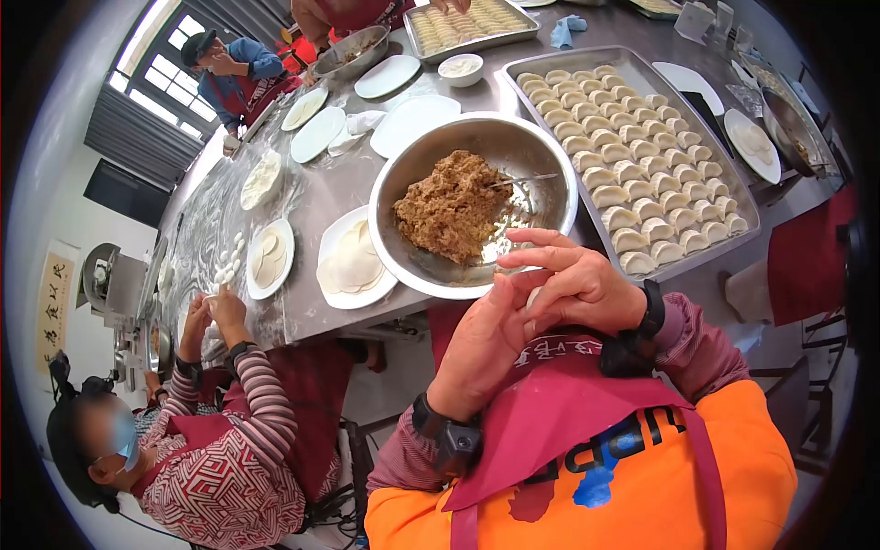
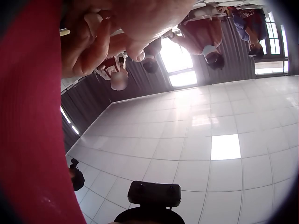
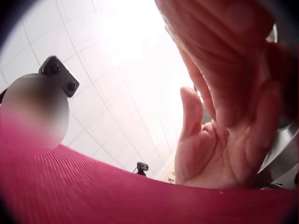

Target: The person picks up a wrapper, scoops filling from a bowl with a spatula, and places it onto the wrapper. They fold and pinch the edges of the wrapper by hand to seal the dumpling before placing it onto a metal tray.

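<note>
Both hands raised in front of the apron [image 1: 587, 399], close together at chest height. Pale dough piece [image 1: 533, 295] in the narrow space between them, mostly covered; only a small patch shows in the head view. It lies under the bent fingers of the right hand [image 1: 582, 286], on the side toward the left palm. Right fingers close around it, holding; a pale edge shows between bent fingers in the left wrist view. Its exact shape is hidden.

Left hand [image 1: 484, 344]: palm turned toward the right hand, thumb up just beside the dough. Its other fingers largely hidden behind the right hand; cannot tell whether they grip. Right wrist view shows the two hands overlapping.

Beyond the fingertips, near: steel bowl [image 1: 550, 206] on the bench [image 1: 302, 284], holding a mound of brown filling [image 1: 449, 206], a utensil [image 1: 524, 181] leaning in it. Ahead and right of the fingers: metal tray [image 1: 706, 253] with rows of folded dumplings [image 1: 632, 165]. Left of the fingers, past the bowl's near edge: plate [image 1: 353, 303] of round wrappers [image 1: 356, 257]. Farther left, well apart: a second person's hands [image 1: 213, 319] near small dough lumps [image 1: 227, 264].
</note>
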Demonstrator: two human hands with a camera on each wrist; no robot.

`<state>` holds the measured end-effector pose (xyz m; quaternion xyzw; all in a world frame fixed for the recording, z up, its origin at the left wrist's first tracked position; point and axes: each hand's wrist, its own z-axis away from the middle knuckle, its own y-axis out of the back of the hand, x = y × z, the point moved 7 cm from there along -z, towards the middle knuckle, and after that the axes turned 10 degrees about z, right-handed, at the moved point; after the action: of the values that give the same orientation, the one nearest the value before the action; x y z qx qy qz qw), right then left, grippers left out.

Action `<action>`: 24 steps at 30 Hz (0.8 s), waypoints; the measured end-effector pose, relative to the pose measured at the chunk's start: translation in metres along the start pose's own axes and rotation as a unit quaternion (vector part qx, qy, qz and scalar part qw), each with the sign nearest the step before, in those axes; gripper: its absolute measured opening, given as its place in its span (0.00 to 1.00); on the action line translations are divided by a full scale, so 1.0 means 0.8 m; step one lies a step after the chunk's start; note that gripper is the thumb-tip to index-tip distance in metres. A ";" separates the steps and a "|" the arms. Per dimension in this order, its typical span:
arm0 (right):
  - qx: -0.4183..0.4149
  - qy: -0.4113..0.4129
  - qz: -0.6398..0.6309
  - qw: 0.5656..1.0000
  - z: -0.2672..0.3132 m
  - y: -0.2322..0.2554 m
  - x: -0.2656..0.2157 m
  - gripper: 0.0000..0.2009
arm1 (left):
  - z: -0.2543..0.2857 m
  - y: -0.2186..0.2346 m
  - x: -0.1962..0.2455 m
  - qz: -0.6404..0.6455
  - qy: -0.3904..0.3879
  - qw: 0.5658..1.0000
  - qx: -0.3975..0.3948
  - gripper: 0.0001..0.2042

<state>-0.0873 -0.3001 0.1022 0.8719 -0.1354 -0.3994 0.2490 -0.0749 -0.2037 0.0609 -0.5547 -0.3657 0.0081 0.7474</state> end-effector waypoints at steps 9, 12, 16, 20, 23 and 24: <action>0.101 -0.088 -0.096 0.986 0.016 0.011 0.020 0.03 | -0.005 0.000 -0.001 0.070 -0.022 0.997 0.007 0.29; 0.121 -0.071 -0.095 0.986 0.020 0.013 0.019 0.05 | -0.008 -0.005 -0.006 0.089 -0.028 0.995 0.029 0.28; 0.143 -0.133 -0.189 0.962 0.022 0.012 0.027 0.07 | -0.014 -0.009 0.002 0.103 -0.043 0.994 -0.008 0.28; 0.192 -0.117 -0.182 0.957 0.030 0.012 0.029 0.07 | -0.018 -0.014 -0.001 0.136 -0.060 0.989 0.006 0.28; 0.210 -0.108 -0.184 0.954 0.033 0.012 0.032 0.07 | -0.023 -0.019 -0.004 0.159 -0.051 0.986 0.019 0.28; 0.202 -0.097 -0.156 0.962 0.033 0.015 0.030 0.07 | -0.022 -0.017 -0.007 0.166 -0.051 0.985 0.019 0.28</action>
<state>-0.0926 -0.3291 0.0788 0.8714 -0.0989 -0.4803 -0.0120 -0.0745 -0.2261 0.0672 -0.5927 -0.3055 0.1671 0.7262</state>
